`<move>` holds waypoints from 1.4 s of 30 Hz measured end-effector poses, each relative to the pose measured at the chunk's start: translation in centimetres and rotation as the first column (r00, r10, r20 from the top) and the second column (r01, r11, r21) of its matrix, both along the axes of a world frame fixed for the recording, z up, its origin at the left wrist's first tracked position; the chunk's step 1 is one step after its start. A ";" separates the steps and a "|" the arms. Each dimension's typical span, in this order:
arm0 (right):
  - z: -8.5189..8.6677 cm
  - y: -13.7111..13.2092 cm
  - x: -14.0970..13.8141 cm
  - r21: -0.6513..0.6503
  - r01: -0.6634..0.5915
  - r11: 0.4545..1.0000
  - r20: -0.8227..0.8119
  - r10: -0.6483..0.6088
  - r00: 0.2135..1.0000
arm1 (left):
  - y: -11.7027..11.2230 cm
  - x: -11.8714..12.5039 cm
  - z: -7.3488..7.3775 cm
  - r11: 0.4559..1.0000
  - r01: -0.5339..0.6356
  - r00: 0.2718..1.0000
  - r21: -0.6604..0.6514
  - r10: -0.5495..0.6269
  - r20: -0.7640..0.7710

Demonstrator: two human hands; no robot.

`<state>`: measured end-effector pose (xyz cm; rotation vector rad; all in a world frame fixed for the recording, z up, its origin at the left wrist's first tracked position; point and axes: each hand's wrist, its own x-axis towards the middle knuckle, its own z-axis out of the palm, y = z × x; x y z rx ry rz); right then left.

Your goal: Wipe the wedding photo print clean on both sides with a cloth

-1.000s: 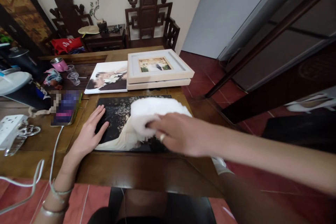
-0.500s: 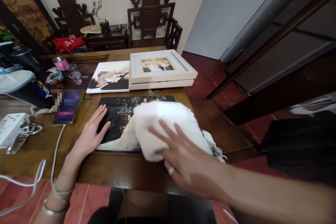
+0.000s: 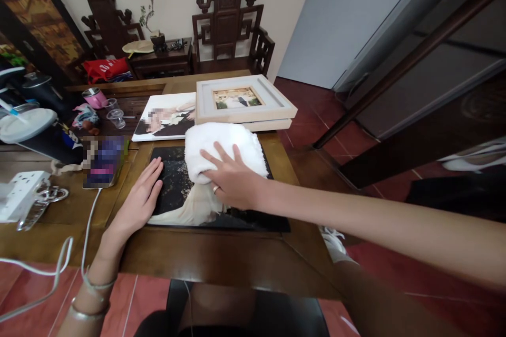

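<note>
The white cloth [image 3: 223, 139] lies beneath our right hand [image 3: 236, 184], whose fingers spread over it; we judge it light and soft, best held by its folds. Under that grip, the dark photo panel [image 3: 169, 184] seems stiff and scratchable, best taken by its edges; leftward, our left hand [image 3: 139, 197] rests flat there.

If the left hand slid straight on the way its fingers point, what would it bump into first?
Beyond the dark picture under its fingertips, the left hand would probably meet the white-edged photo panel first, though depth is hard to judge.
</note>
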<state>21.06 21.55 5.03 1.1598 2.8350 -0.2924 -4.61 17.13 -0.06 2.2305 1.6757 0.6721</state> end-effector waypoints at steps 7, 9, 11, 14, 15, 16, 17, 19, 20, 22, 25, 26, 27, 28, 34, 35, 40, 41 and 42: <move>2.3 -8.0 0.0 -0.199 -0.181 0.963 -0.012 0.182 0.983 | 0.1 -0.2 -0.3 1.000 0.018 1.000 0.016 -0.018 -0.001; 4.2 -8.9 0.2 -0.323 -0.220 0.921 -0.052 0.214 0.975 | 0.1 -0.2 -0.3 1.000 0.012 1.000 0.010 -0.012 -0.009; 5.6 -8.2 0.0 -0.399 -0.211 0.892 -0.082 0.195 0.977 | 0.1 -0.2 -0.3 1.000 0.006 1.000 0.002 -0.006 -0.012; 5.8 -5.0 -1.0 -0.387 -0.152 0.909 -0.114 0.117 0.987 | 0.0 -0.2 -0.2 1.000 0.010 1.000 0.001 -0.010 0.004; 5.3 -3.7 -1.5 -0.344 -0.132 0.929 -0.123 0.095 0.988 | 0.0 -0.1 -0.1 1.000 0.015 1.000 0.002 -0.015 0.011; 4.5 -2.4 -2.0 -0.286 -0.115 0.951 -0.135 0.079 0.988 | 0.0 -0.1 -0.1 1.000 0.018 1.000 0.004 -0.018 0.018; 3.6 -1.2 -2.5 -0.220 -0.106 0.970 -0.145 0.074 0.987 | 0.0 -0.1 -0.1 1.000 0.018 1.000 0.007 -0.019 0.024; 1.6 0.6 -3.5 -0.101 -0.094 0.990 -0.148 0.078 0.986 | 0.0 0.0 -0.1 1.000 0.011 0.999 0.014 -0.011 0.034; 0.7 1.0 -3.9 -0.047 -0.087 0.995 -0.146 0.079 0.986 | 0.0 -0.1 -0.1 1.000 0.006 0.999 0.016 -0.007 0.039; -0.6 0.7 -4.3 0.041 -0.067 0.997 -0.134 0.072 0.988 | 0.0 -0.1 -0.1 1.000 0.000 0.999 0.015 -0.001 0.045; -0.8 -2.2 -4.2 0.092 -0.090 0.992 -0.114 0.100 0.989 | 0.0 -0.1 0.0 1.000 0.000 0.999 0.003 0.000 0.049; -0.4 -3.6 -4.0 0.070 -0.118 0.990 -0.101 0.125 0.987 | -0.1 -0.1 0.1 1.000 0.003 0.999 -0.003 -0.003 0.048; 0.2 -5.0 -3.8 0.032 -0.156 0.987 -0.089 0.159 0.983 | -0.1 -0.1 0.2 1.000 0.009 0.999 -0.009 -0.009 0.046; 0.9 -6.4 -3.5 -0.017 -0.198 0.980 -0.078 0.196 0.977 | -0.1 -0.1 0.2 1.000 0.017 0.999 -0.014 -0.016 0.044; 5.8 -8.3 -2.0 -0.337 -0.284 0.898 -0.135 0.252 0.958 | 0.0 -0.1 0.1 1.000 0.004 0.999 -0.010 -0.003 0.040; 6.1 -7.4 -2.0 -0.367 -0.252 0.895 -0.143 0.214 0.966 | 0.0 -0.1 0.0 1.000 0.004 0.999 -0.007 -0.003 0.042; 4.7 -1.0 -3.5 -0.196 -0.027 0.980 -0.073 0.013 0.997 | -0.3 0.3 0.5 1.000 -0.023 0.994 0.005 0.023 0.103; 3.9 -0.1 -4.2 -0.145 0.009 0.989 -0.052 -0.017 0.998 | -0.3 0.4 0.6 0.999 -0.043 0.990 0.017 0.040 0.138; 3.1 0.6 -4.9 -0.109 0.031 0.994 -0.039 -0.036 0.999 | -0.4 0.4 0.7 0.997 -0.069 0.980 0.029 0.062 0.189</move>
